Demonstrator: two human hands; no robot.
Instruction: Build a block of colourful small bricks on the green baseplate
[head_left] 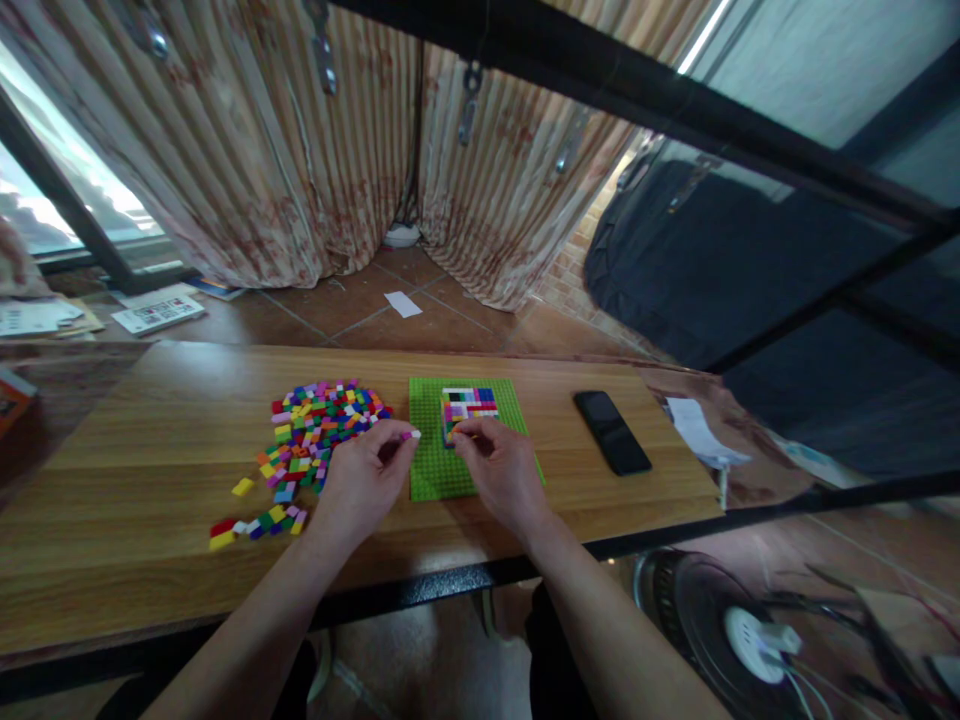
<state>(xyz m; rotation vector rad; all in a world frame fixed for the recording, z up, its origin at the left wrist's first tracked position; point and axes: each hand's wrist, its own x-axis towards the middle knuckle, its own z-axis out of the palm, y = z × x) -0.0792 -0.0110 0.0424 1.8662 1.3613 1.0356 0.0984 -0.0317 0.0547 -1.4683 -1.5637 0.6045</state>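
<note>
My left hand pinches a small white and pink toy brick between thumb and forefinger, over the left part of the green baseplate. On the baseplate stands a low block of multicoloured bricks, with white, red, blue, pink and black tops. My right hand covers the near side of that block. Its thumb and forefinger close at the block's front left corner, where a small orange brick shows at the fingertips. Whether that brick is attached cannot be seen.
A pile of loose bricks lies left of the baseplate, with a smaller cluster nearer the table's front edge. A black phone rests at the right of the wooden table. A black metal bar crosses above.
</note>
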